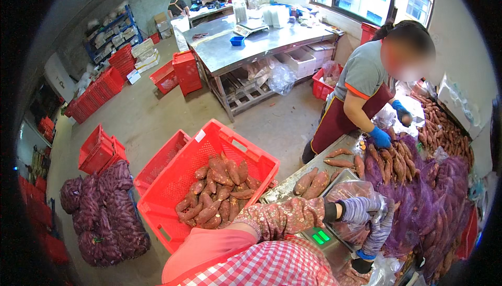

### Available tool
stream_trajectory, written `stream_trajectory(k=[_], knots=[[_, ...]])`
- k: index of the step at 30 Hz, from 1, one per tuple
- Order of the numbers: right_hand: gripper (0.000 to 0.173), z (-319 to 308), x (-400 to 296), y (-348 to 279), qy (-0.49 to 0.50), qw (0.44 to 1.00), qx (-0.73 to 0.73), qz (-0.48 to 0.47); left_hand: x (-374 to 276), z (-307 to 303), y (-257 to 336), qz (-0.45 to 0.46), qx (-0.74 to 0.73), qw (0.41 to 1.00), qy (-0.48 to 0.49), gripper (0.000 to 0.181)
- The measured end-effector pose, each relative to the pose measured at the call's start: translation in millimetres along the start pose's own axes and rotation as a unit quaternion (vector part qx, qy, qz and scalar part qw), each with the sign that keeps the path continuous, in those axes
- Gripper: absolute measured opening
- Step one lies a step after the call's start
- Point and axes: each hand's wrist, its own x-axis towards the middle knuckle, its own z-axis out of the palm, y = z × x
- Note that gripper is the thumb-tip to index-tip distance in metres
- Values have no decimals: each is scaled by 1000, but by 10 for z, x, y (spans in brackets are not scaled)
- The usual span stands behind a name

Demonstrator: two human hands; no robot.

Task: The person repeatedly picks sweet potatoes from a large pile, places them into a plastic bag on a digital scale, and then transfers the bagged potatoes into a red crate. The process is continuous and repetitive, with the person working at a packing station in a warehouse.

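A clear plastic bag of sweet potatoes (347,192) rests on the metal tray of a digital scale (321,237) with a lit green display. Both my hands wear grey-and-purple knit gloves and grip the gathered top of this bag. My left hand (362,208) comes in from above, my right hand (377,232) from below, the two nearly touching. Fingertips are partly hidden by the plastic and gloves. Loose sweet potatoes (317,185) lie on the bench just above the scale. Purple mesh sacks (411,203) with sweet potatoes lie beyond my hands.
A red plastic crate (251,148) of sweet potatoes stands beside me. A co-worker in blue gloves (380,137) handles sweet potatoes across the bench. Filled mesh sacks (104,215) lie on the floor at the left. A metal table (219,56) stands behind; empty plastic bags (382,272) lie near my right forearm.
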Motion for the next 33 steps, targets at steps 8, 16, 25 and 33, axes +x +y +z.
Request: stream_trajectory(k=[8, 16, 25, 33], knots=[[76, -91, 4, -49, -21, 989, 126, 78, 22, -11, 68, 4, -297, 955, -23, 37], [11, -909, 190, 701, 65, 801, 564, 190, -130, -52, -91, -128, -230, 965, 21, 26], [28, -605, 150, 644, -86, 709, 662, 227, -396, -199, -432, -69, 126, 989, -41, 41], [50, -622, 234, 261, -30, 634, 756, 158, -265, -79, -527, 147, 219, 964, 31, 19]])
